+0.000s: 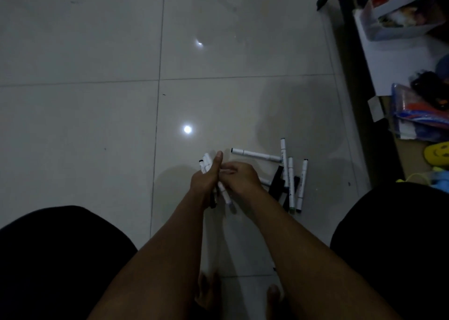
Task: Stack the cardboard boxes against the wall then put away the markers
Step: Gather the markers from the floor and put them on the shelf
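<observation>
My left hand (206, 177) grips a bundle of white markers (206, 164) just above the tiled floor, thumb pointing up. Their tips stick out above the hand and their tails below it. My right hand (240, 177) sits right against it, fingers curled on a marker (224, 194) at the bundle. Several loose white markers (290, 181) lie on the floor to the right, one (255, 154) lying crosswise. Dark black pieces (277, 182) lie among them. No cardboard box is plainly visible.
I am crouched, with my dark-clothed knees at the lower left and lower right and my bare toes (273, 293) below. At the right edge stand a clear plastic bin (393, 21), a bag of coloured items (418, 115) and a yellow smiley toy (438, 149).
</observation>
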